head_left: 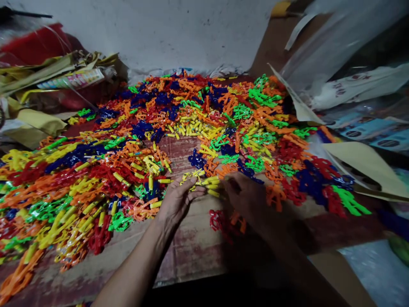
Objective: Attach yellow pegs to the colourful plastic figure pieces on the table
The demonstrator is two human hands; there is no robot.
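Two forearms cross the front edge of the worktop. Inboard, the left hand pinches a yellow piece; shadow obscures the grip of the right hand. A slack pinch could lose it toward the left-edge heap.

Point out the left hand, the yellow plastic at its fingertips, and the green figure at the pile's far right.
Left hand (177,197): head view, mid-hand.
Yellow plastic (205,182): head view, its middle.
Green figure (346,199): head view, its body.
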